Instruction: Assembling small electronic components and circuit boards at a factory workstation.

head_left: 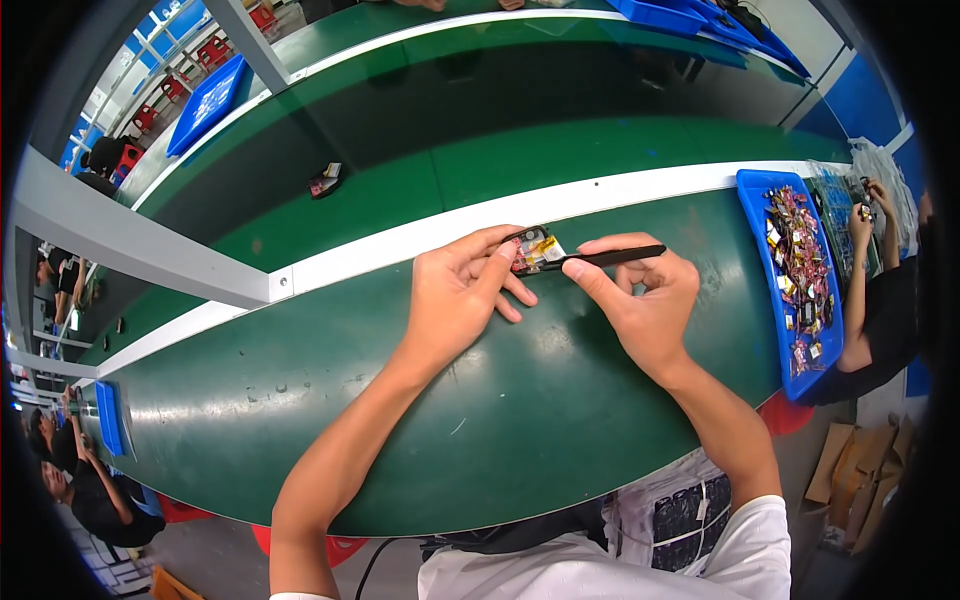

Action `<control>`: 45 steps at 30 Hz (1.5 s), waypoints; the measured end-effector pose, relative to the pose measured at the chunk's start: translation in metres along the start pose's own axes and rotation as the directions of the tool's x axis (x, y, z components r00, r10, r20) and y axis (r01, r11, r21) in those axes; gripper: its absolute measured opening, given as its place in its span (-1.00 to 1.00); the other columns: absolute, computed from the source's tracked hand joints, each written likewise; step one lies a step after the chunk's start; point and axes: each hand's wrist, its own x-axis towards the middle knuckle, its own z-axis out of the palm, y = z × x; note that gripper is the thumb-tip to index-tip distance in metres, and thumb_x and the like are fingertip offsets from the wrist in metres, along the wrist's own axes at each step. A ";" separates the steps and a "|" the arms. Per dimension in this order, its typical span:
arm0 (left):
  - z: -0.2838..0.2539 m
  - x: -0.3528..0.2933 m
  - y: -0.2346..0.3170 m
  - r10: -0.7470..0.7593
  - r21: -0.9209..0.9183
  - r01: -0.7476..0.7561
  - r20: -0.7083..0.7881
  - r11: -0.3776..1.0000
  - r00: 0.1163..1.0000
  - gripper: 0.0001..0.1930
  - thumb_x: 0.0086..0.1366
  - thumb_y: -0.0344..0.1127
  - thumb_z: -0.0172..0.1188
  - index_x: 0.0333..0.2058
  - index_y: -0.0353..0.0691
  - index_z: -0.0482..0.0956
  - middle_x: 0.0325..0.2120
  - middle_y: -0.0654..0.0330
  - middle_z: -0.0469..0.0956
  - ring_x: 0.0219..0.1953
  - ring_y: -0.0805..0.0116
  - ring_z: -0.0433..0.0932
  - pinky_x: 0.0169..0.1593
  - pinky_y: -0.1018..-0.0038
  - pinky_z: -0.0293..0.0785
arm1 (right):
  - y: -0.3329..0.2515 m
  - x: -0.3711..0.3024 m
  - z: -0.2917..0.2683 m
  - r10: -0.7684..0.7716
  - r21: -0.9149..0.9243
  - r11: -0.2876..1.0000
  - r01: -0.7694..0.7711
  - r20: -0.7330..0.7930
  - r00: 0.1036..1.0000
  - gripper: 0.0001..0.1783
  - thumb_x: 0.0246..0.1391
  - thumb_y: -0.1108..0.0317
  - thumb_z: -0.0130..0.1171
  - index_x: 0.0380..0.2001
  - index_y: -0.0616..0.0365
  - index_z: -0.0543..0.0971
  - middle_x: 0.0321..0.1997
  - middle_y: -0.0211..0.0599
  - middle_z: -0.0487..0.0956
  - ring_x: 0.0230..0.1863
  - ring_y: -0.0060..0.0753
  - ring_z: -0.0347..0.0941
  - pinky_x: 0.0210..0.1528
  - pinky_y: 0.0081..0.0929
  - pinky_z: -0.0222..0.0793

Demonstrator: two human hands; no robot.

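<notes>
My left hand (450,295) is closed around a small black plastic housing (534,250), thumb on its near side. Inside the housing show a red circuit board, a yellow-and-white piece and thin wires, too small to make out fully. In my right hand (648,315), pinched between thumb and fingers, are slim black tweezers (628,256). Their tip reaches the near right side of the housing; whether it grips anything there cannot be seen. Both hands are above the green table (480,430), close to its white far rail.
A blue tray (782,372) heaped with small circuit assemblies stands at the right, beside a co-worker's hands (862,228). Past the white rail (600,195), another black housing (325,181) lies on the green conveyor belt (400,185). A grey metal post (150,235) rises at left.
</notes>
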 end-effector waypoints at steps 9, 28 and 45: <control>0.005 -0.003 0.000 0.035 0.089 -0.033 -0.026 0.995 0.999 -0.66 0.49 -0.40 0.10 0.09 -0.58 0.51 -0.24 -0.10 0.67 -0.41 0.28 0.73 -0.49 0.51 0.65 | 0.002 0.002 0.001 0.048 -0.029 0.998 -0.048 -0.004 0.999 -0.81 -0.02 0.46 0.54 -0.33 0.24 0.72 -0.68 -0.64 0.49 -0.70 -0.92 0.01 -0.65 -0.67 -0.18; 0.008 -0.007 -0.003 0.198 0.112 -0.194 -0.025 0.975 0.980 -0.74 0.43 -0.51 0.12 0.02 -0.53 0.57 -0.28 -0.03 0.70 -0.39 0.29 0.75 -0.48 0.52 0.66 | -0.011 0.015 -0.010 0.469 0.335 0.787 -0.518 0.222 0.855 -0.83 0.08 0.56 0.42 -0.26 0.37 0.65 -0.33 -0.15 0.73 -0.24 -0.49 0.69 -0.22 -0.66 0.52; 0.005 -0.007 -0.002 0.148 0.054 -0.146 -0.037 0.988 0.988 -0.74 0.44 -0.49 0.13 0.01 -0.56 0.57 -0.38 -0.01 0.67 -0.48 0.33 0.70 -0.47 0.50 0.65 | -0.014 0.017 -0.012 0.439 0.278 0.818 -0.503 0.262 0.859 -0.86 0.10 0.57 0.39 -0.27 0.40 0.66 -0.32 -0.09 0.73 -0.27 -0.47 0.69 -0.18 -0.62 0.58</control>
